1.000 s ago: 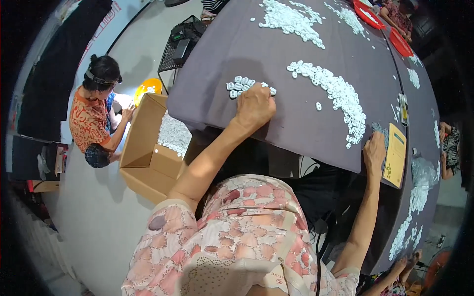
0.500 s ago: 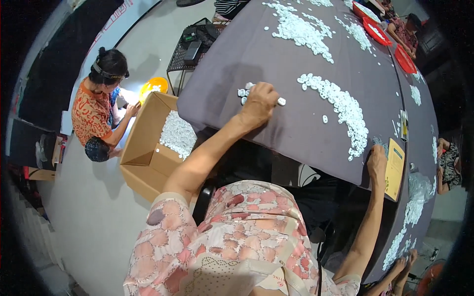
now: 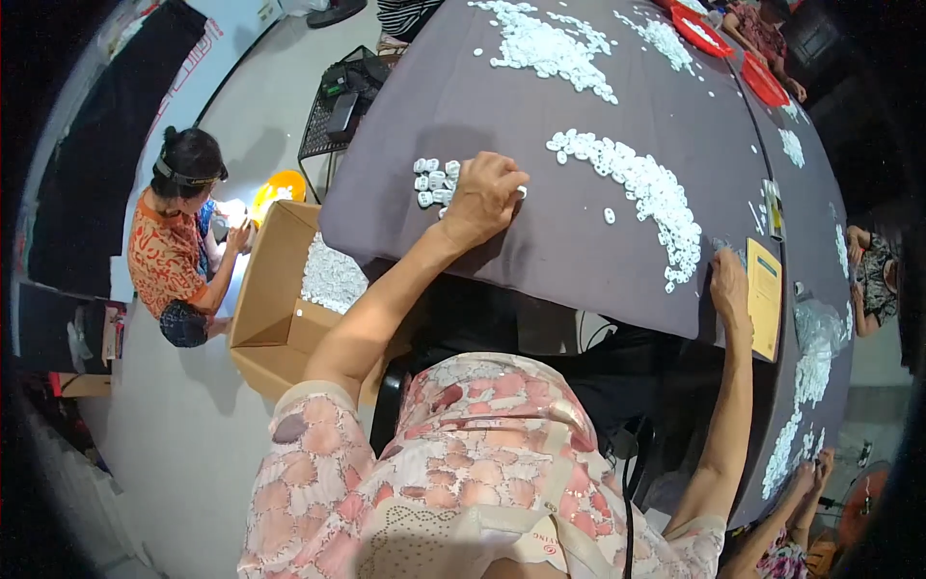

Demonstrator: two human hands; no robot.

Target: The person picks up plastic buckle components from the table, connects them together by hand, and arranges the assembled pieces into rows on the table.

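My left hand point(image 3: 485, 200) is on the grey tablecloth with its fingers bent and drawn together. A small white oval piece point(image 3: 522, 192) pokes out at its right side; the fingertips are mostly hidden. Just left of it lies a small group of white pieces point(image 3: 430, 176) with dark marks, in rough rows. My right hand point(image 3: 730, 285) rests closed near the table's front edge, left of a yellow booklet point(image 3: 763, 299). A bit of bluish see-through material point(image 3: 725, 249) shows at its fingers; what they hold is hidden.
A curved band of white pieces point(image 3: 641, 188) lies between my hands, with a larger heap point(image 3: 545, 48) farther off. At left stands a cardboard box point(image 3: 260, 314) holding white pieces; a person point(image 3: 178, 241) sits beyond it. Red trays point(image 3: 764, 80) and co-workers are at far right.
The view has shifted, sliding the table leftward in the picture. More of the white pieces left of my left hand now show. My right hand stays beside the booklet.
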